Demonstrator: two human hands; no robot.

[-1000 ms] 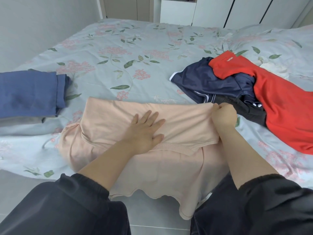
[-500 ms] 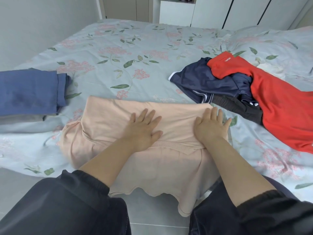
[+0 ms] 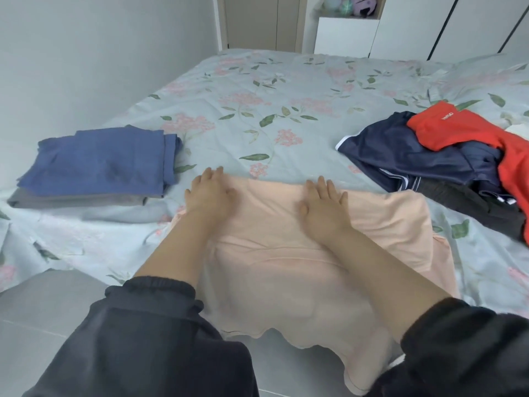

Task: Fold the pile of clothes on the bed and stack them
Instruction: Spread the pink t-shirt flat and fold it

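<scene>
Both hands have slid leftward on the peach shirt (image 3: pixel 286 253): left hand (image 3: pixel 210 193) flat at its far left corner, right hand (image 3: pixel 325 204) flat mid-width, fingers straight, forearms extended. Shirt lies across the bed (image 3: pixel 257 110) edge, between folded stack (image 3: pixel 100 164) and unfolded pile (image 3: pixel 429 156).

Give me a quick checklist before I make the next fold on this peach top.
1. Left hand and right hand flat on the peach top: ok.
2. Far fold edge straight: ok.
3. Hem on the bed: not ok, it hangs over the edge.
4. Peach top apart from the unfolded pile: cannot tell, the black garment lies close.
5. Folded stack, blue on grey, ready at left: ok.
</scene>
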